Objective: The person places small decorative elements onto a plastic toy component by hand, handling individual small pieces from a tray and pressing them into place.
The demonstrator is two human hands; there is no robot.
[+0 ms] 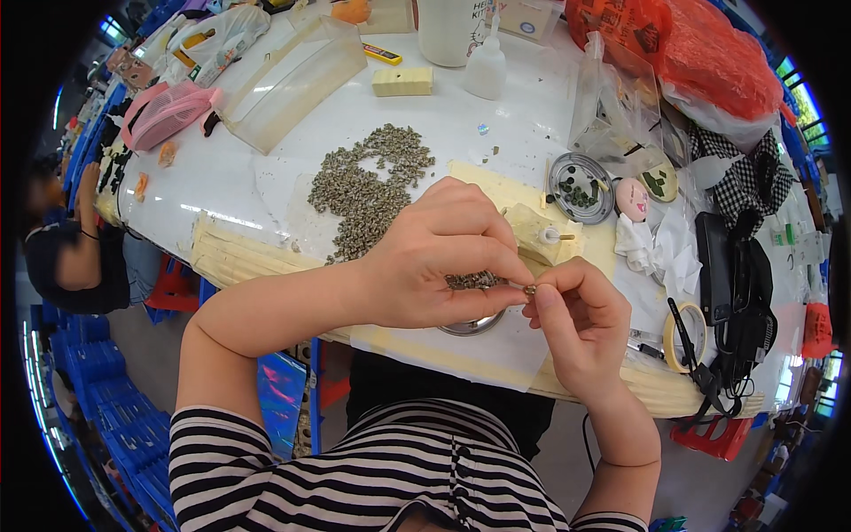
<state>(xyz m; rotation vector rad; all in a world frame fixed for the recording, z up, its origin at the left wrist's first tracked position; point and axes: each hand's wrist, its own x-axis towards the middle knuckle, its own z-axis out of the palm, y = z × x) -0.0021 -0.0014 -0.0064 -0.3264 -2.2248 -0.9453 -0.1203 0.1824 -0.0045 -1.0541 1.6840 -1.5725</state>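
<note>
The left hand is curled over the near edge of the white desk, its grip closed on a cluster of small grey metal parts held between thumb and fingers. The right hand meets it from the right; its grip is a narrow pinch of thumb and forefinger on a single small ring-shaped piece, just touching the end of the cluster. Whether the piece is already joined to the cluster cannot be told at this size.

Directly under the hands sits a round metal dish, partly hidden, resting on a sheet of white paper. The main supply, a loose pile of grey parts, lies farther back on the desk, well apart from the hands. A second round tin with dark pieces stands to the right of a cream foam block.

Recommended handling, judged from this position:
- Keep both hands above the dish so that a dropped piece lands in it and not on the floor.
- Hold the single piece at the fingertips only; a deeper pinch would hide the joint.
- Keep the left grip firm but not crushing, as the cluster looks loose and could scatter.
- Align the piece with the cluster end before pressing.
</note>
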